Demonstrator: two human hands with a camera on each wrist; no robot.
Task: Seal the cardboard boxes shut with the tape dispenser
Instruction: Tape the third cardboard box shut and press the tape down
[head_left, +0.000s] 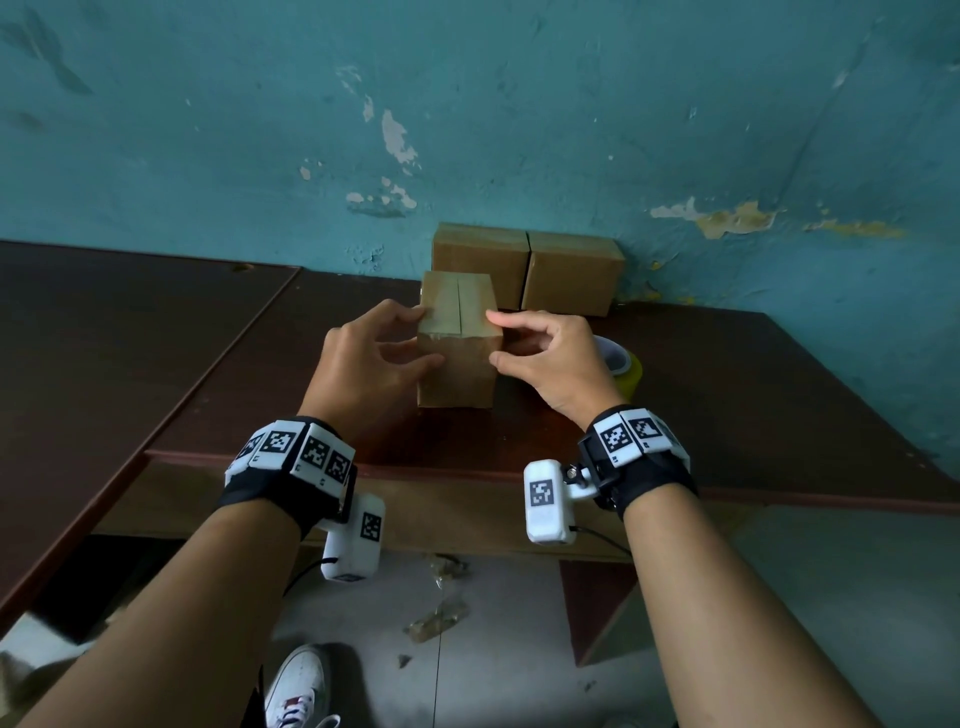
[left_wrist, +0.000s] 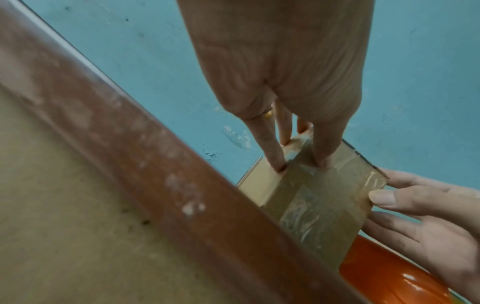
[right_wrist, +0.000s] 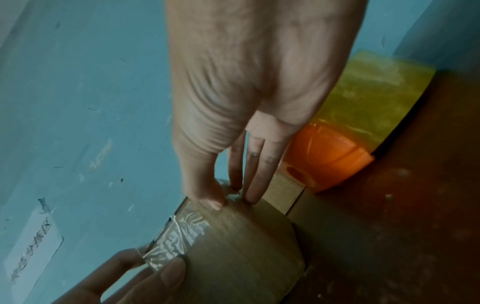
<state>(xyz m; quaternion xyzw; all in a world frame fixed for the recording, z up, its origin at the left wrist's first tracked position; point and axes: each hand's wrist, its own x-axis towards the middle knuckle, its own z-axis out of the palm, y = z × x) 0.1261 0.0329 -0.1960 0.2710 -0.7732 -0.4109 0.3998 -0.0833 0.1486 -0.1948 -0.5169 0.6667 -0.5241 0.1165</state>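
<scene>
A small cardboard box (head_left: 457, 338) stands on end on the dark wooden table (head_left: 727, 395), with clear tape across its top seam and down its front (left_wrist: 311, 205). My left hand (head_left: 384, 353) holds its left side, fingertips at the top left corner and thumb on the front face. My right hand (head_left: 530, 348) grips the right side, index finger on the top edge and thumb on the front edge (right_wrist: 231, 197). The tape dispenser (head_left: 626, 369), orange with a yellowish roll (right_wrist: 330, 158), lies on the table just behind my right hand, partly hidden by it.
Two more cardboard boxes (head_left: 480, 260) (head_left: 571, 273) stand side by side against the peeling teal wall behind the held box. A second dark table (head_left: 104, 338) adjoins on the left. The table's front edge runs just before my wrists.
</scene>
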